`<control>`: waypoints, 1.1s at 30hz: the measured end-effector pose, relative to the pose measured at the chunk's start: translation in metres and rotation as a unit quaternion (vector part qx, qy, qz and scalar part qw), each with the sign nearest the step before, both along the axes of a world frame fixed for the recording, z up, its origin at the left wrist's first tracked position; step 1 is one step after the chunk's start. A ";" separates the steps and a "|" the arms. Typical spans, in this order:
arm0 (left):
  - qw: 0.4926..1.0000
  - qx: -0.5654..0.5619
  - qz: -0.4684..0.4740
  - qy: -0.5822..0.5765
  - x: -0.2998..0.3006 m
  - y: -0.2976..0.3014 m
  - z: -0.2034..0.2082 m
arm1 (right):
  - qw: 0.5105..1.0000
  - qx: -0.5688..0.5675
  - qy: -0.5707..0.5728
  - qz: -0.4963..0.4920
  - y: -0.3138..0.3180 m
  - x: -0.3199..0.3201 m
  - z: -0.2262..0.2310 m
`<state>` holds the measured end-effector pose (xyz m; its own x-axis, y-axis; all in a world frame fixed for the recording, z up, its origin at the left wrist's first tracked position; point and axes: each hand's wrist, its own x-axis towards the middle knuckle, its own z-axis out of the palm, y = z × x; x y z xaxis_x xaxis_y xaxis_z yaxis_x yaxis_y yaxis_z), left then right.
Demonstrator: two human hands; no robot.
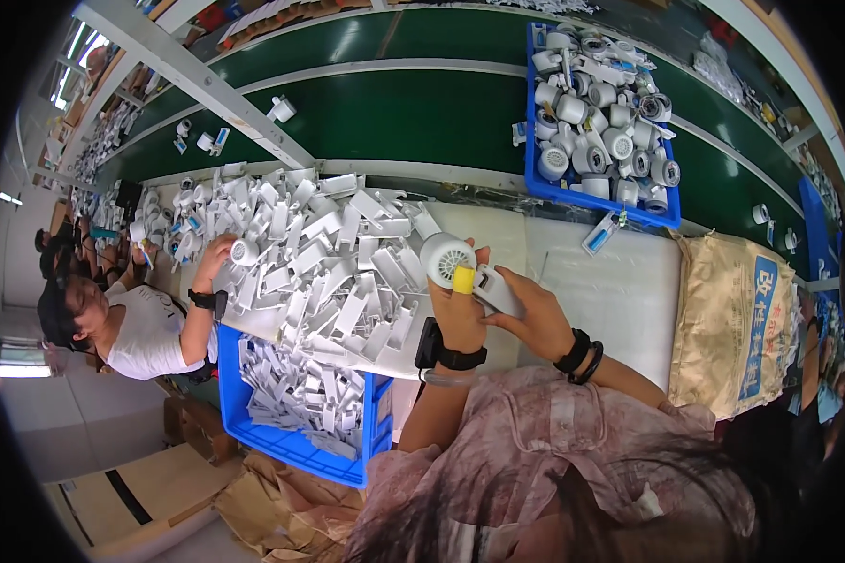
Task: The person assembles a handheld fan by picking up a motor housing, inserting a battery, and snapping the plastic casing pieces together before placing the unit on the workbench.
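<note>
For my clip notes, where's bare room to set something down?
Bare worktop lies between the right hand and the paper sack; bare green belt shows left of the upper blue crate. Crowded: the heap of white parts, and that crate.

Round plastic housing (pixel 444 258) is white; rectangular plastic crate (pixel 296 452), blue; flat conveyor belt (pixel 376 117), dark green; fabric garment (pixel 535 422), mottled pink.

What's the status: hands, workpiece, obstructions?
Left hand gripping round part; right hand holding handle. Grille visible. Parts pile to the left, not visibly blocking either hand.
</note>
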<state>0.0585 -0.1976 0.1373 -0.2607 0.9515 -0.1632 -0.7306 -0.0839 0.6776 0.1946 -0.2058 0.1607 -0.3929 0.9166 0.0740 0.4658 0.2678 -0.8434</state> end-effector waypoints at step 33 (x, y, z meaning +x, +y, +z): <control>0.991 0.055 -0.095 0.080 -0.004 -0.010 0.003 | 0.839 -0.468 0.265 0.079 0.007 0.033 0.000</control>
<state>0.0544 -0.2080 0.1399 -0.0888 0.9957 -0.0265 -0.6247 -0.0350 0.7801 0.2276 -0.1988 0.1603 -0.6543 0.6097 -0.4474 -0.0199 -0.6053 -0.7957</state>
